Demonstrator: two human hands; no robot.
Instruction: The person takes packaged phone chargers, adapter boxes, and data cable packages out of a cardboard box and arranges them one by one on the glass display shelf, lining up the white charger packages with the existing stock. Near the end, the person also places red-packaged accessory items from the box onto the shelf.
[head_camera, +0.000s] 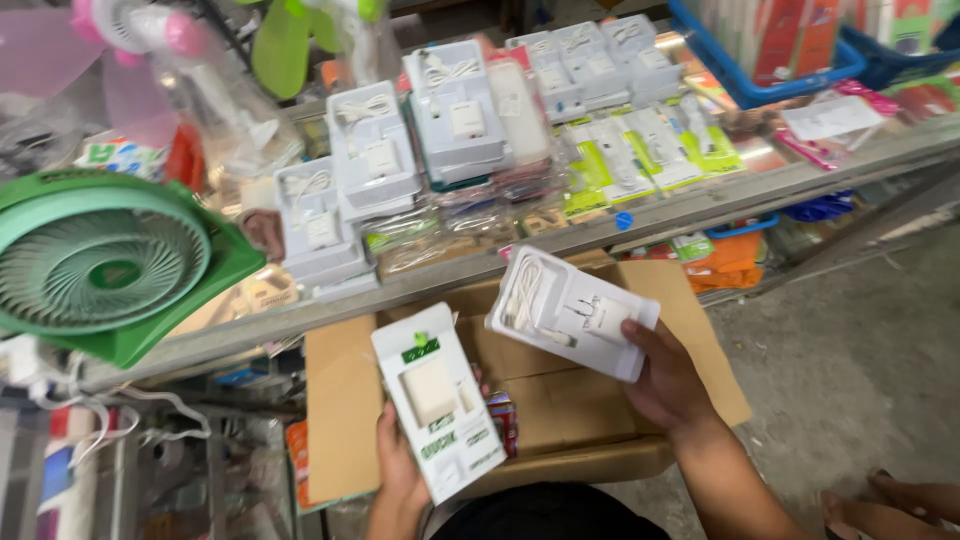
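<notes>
My left hand (397, 462) holds a flat white charger package (437, 400) with green trim, its front facing up, over an open cardboard box (345, 400). My right hand (665, 380) grips a white clear-topped charger box (572, 311) with a coiled cable and plug visible inside, tilted above the same cardboard box. A few small colourful packets (503, 420) lie inside the box between my hands.
A glass counter (690, 205) ahead carries stacked white charger boxes (372, 150) and green-white blister packs (640, 150). A green fan (105, 262) sits at left, a pink fan (135, 30) and blue baskets (770, 70) behind. Concrete floor (850, 350) and feet (890, 505) lie at right.
</notes>
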